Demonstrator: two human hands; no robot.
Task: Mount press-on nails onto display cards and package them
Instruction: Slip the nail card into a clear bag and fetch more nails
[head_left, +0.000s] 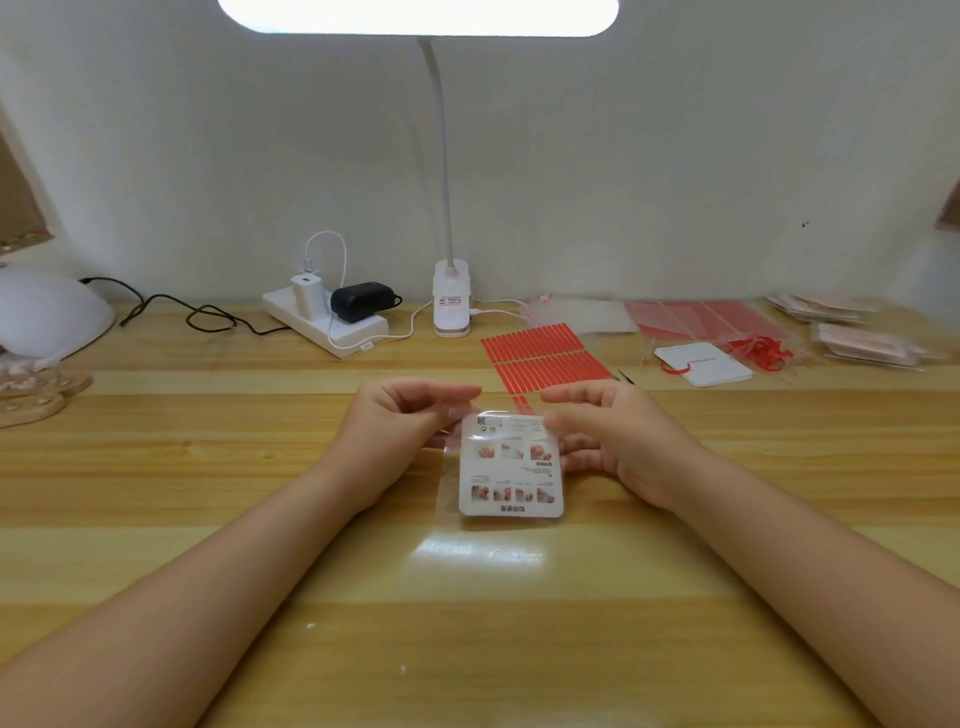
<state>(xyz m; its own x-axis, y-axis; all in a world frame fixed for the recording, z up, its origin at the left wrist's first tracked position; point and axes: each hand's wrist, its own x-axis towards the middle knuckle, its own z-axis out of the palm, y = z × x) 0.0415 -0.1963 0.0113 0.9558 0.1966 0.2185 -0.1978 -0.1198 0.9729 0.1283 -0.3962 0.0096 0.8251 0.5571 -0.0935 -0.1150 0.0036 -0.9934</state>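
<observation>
Display card sits printed side up inside a clear plastic sleeve on the wooden desk, well in front of the clip lamp, which serves as landmark. Card looks light and fairly stiff, the sleeve thin, slick and floppy, so I judge the open top edge nearest the lamp is the place to take hold. Red adhesive strips lie between lamp and card. On the lamp's left, the left hand pinches the sleeve's top corner with curled fingers. Opposite, the right hand grips the card's upper right edge, thumb on top.
</observation>
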